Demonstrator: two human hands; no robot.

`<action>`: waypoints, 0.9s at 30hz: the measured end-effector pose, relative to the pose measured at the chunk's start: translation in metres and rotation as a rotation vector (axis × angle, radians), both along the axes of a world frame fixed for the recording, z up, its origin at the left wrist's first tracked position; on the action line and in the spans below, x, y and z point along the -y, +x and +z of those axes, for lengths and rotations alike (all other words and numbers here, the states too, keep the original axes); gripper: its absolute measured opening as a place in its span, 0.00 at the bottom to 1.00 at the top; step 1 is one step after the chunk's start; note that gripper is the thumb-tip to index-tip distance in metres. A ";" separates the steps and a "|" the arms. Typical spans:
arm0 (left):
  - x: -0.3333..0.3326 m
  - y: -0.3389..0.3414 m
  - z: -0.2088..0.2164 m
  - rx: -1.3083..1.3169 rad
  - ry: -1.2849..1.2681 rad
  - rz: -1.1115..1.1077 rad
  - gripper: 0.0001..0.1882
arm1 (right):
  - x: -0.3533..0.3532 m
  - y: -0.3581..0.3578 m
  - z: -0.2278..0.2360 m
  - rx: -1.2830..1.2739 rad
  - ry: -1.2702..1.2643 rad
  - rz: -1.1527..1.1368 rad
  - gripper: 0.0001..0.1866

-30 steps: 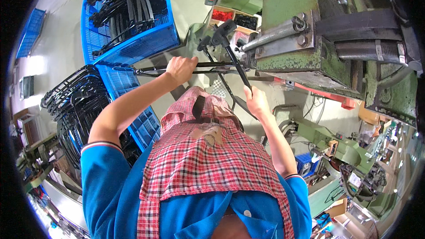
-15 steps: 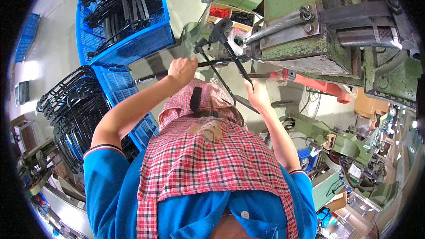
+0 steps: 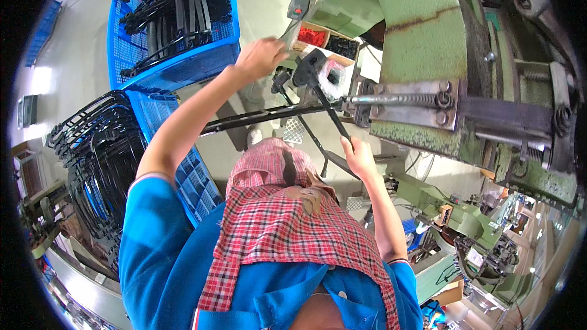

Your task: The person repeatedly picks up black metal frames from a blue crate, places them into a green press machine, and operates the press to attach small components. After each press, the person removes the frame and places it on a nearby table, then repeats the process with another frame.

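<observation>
Black metal strip (image 3: 263, 116) lies across the front of the green press (image 3: 422, 43), its right end at the machine's jaw. Your left hand (image 3: 260, 58) is raised above it near the parts tray, fingers curled; can't tell if it grips anything. Your right hand (image 3: 358, 156) is clamped on the black lever (image 3: 327, 101). Half a second ago your left hand sat lower, on the strip. Behind: small cardboard tray (image 3: 327, 40) with red and black parts, blue crate (image 3: 177, 30) of black strips.
</observation>
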State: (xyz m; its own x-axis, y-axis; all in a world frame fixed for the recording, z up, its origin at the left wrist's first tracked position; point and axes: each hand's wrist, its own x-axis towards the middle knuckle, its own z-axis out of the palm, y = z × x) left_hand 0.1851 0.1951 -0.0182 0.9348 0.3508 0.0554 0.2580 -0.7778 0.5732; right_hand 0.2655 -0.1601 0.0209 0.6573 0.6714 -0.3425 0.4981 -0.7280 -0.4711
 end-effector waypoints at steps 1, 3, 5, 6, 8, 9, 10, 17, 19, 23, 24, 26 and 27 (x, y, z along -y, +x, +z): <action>-0.012 0.024 -0.011 0.063 0.044 -0.022 0.09 | 0.000 0.001 -0.001 0.007 -0.003 0.003 0.25; -0.024 0.072 -0.029 0.027 0.106 -0.088 0.10 | 0.003 0.002 -0.007 0.039 0.035 0.019 0.25; -0.021 0.119 -0.034 -0.172 0.240 -0.170 0.10 | 0.006 0.003 -0.013 0.109 0.117 0.053 0.24; -0.016 0.136 -0.037 -0.273 0.353 -0.200 0.10 | 0.005 0.003 -0.012 0.100 0.124 0.054 0.24; -0.009 0.160 -0.042 -0.391 0.545 -0.304 0.10 | 0.007 0.001 -0.012 0.056 0.107 0.013 0.24; -0.007 0.168 -0.044 -0.407 0.618 -0.366 0.10 | 0.007 0.002 -0.012 0.079 0.096 0.022 0.24; -0.007 0.172 -0.046 -0.377 0.622 -0.389 0.11 | 0.007 0.001 -0.014 0.100 0.091 0.024 0.25; -0.023 0.154 -0.020 -0.190 0.368 -0.182 0.08 | 0.000 0.001 0.000 0.033 -0.037 -0.028 0.19; -0.013 0.123 0.013 0.062 0.068 -0.127 0.09 | 0.004 0.004 -0.009 0.052 -0.008 -0.020 0.17; 0.057 0.031 0.057 0.350 -0.441 -0.308 0.06 | 0.002 -0.004 -0.001 0.055 0.059 -0.068 0.15; 0.075 0.014 0.061 0.236 -0.237 -0.360 0.08 | 0.002 -0.004 -0.001 0.023 0.063 -0.080 0.15; 0.102 -0.002 0.056 0.195 -0.336 -0.328 0.07 | 0.002 0.000 -0.004 -0.017 0.097 -0.090 0.15; 0.110 -0.003 0.055 0.264 -0.354 -0.338 0.07 | 0.003 0.000 -0.006 -0.014 0.116 -0.088 0.15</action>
State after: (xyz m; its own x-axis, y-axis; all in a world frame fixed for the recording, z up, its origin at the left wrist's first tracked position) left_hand 0.1818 0.0855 0.0366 0.9689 0.0737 0.2363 -0.1604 -0.5402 0.8261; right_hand 0.2652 -0.1633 0.0151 0.7112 0.6468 -0.2752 0.4275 -0.7088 -0.5611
